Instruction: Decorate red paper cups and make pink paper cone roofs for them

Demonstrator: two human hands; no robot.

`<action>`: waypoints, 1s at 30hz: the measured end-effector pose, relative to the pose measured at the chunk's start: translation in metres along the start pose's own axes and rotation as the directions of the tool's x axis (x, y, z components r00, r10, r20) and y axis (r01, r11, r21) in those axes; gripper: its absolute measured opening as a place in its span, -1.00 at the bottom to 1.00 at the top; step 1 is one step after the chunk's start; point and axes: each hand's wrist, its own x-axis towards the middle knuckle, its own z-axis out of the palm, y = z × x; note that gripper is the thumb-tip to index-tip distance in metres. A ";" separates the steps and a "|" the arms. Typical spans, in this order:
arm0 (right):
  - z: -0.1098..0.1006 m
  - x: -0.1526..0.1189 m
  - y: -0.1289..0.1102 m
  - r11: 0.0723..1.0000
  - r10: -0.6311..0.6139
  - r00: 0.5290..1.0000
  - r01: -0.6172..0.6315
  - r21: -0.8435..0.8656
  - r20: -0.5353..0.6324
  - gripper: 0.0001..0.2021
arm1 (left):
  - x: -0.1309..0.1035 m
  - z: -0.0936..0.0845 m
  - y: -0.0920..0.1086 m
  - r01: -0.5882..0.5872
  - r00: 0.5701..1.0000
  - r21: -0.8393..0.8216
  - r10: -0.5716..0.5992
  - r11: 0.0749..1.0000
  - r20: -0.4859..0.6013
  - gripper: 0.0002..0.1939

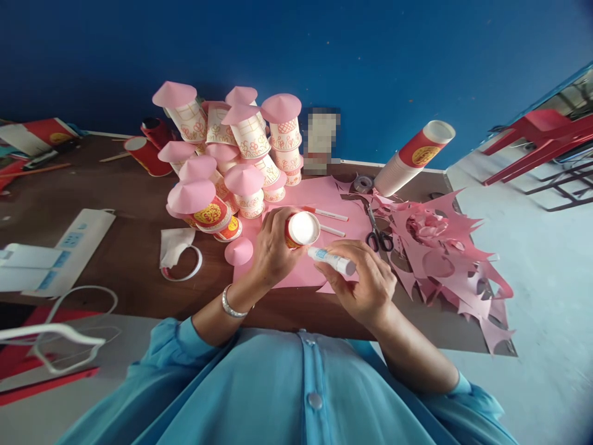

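Over a pink paper sheet, the left hand has its grip closed around a red paper cup, whose round white end faces up. Just beside it, the right hand clasps a white glue stick between thumb and fingers, its tip at the cup's near edge; whether the two touch, I cannot tell. Two slim markers lie on the sheet near the cup, with black-handled scissors to their right. A small pink cone rests left of the left hand. Beyond it crowd many cups with pink cone tops, several bearing drawn flowers. Cut pink scraps heap up at far right, near a tape roll and a tall stack of cups. Leftward on the brown surface lies a white ring.
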 end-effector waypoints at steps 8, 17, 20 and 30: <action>0.005 0.001 0.004 0.998 -0.032 0.999 0.030 -0.049 -0.034 -0.79 | 0.000 0.000 0.000 -0.007 1.000 0.022 0.007 1.000 0.000 -0.39; -0.002 -0.006 0.006 0.965 -0.198 0.980 0.189 -0.184 -0.035 -0.73 | 0.002 -0.002 0.002 -0.015 1.000 0.055 0.014 0.998 0.015 -0.43; -0.003 -0.004 0.005 0.890 -0.370 0.929 0.361 -0.279 0.019 -0.82 | 0.002 -0.001 0.002 -0.026 1.000 0.053 0.026 0.998 0.010 -0.44; -0.007 0.000 -0.004 0.798 -0.484 0.854 0.521 -0.304 0.194 -0.92 | 0.002 -0.001 0.001 -0.060 0.998 0.085 0.060 0.995 -0.006 -0.43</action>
